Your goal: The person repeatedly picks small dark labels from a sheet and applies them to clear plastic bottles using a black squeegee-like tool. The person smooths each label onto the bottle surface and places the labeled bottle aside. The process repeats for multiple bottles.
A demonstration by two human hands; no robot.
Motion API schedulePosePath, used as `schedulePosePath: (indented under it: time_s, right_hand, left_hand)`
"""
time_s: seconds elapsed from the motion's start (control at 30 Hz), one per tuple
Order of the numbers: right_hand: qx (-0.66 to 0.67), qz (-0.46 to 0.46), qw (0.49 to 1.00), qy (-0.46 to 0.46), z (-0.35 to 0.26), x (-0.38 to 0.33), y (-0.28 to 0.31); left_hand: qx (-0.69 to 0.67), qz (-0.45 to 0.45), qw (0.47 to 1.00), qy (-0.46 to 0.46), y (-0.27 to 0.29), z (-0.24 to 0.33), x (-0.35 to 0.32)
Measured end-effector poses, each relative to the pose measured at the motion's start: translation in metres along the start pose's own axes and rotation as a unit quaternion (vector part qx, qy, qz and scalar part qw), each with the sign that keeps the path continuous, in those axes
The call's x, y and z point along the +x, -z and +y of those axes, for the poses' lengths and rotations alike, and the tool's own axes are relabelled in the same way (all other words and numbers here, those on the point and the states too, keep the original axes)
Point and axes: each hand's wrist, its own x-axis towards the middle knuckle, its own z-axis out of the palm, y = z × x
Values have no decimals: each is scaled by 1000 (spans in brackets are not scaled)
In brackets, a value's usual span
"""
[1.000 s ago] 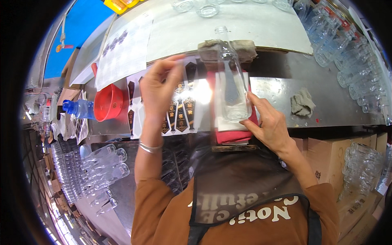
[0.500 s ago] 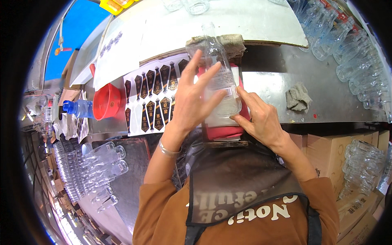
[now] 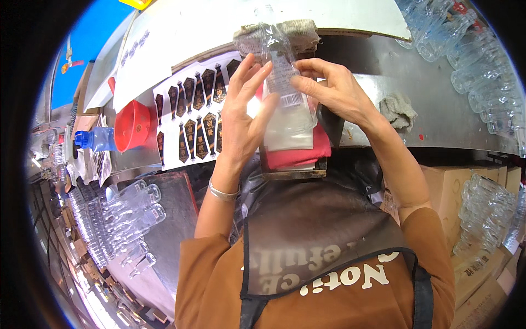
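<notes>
A clear glass bottle [image 3: 296, 122] lies on its back, its neck pointing away over a rolled grey cloth [image 3: 302, 34]. On its upper face is a transparent label [image 3: 284, 82] with small dark print and a barcode. My left hand [image 3: 245, 112] is at the bottle's left side, fingers apart and holding nothing. My right hand [image 3: 341, 90] reaches over the right side, thumb and forefinger parted at the label's upper right edge. Under the bottle are a white pad [image 3: 290, 141] and a folded red cloth [image 3: 307, 156].
Left of the bottle lies a sheet of dark tie-shaped labels [image 3: 189, 129]. Beyond it are a red plastic container [image 3: 131, 126] and a blue-capped bottle [image 3: 98, 139]. A crumpled rag [image 3: 398, 112] is on the metal table at right. Clear bottles [image 3: 482, 82] line the right edge.
My right hand has moved from the bottle's base up along its right side to the label's upper edge. My left hand has drawn back leftward from over the label.
</notes>
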Motion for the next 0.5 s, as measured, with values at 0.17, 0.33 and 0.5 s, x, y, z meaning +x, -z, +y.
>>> schedulePosePath:
  time_s: [0.17, 0.33, 0.5]
  right_hand:
    - [5, 6, 1000, 17, 3, -3, -2]
    - [19, -8, 1000, 12, 2, -5, -1]
    - [30, -10, 999, 17, 5, -5, -1]
  left_hand:
    - [-32, -3, 999, 21, -5, -3, -3]
    - [-19, -16, 1000, 18, -4, -3, -5]
    - [-20, -20, 1000, 12, -5, -4, -6]
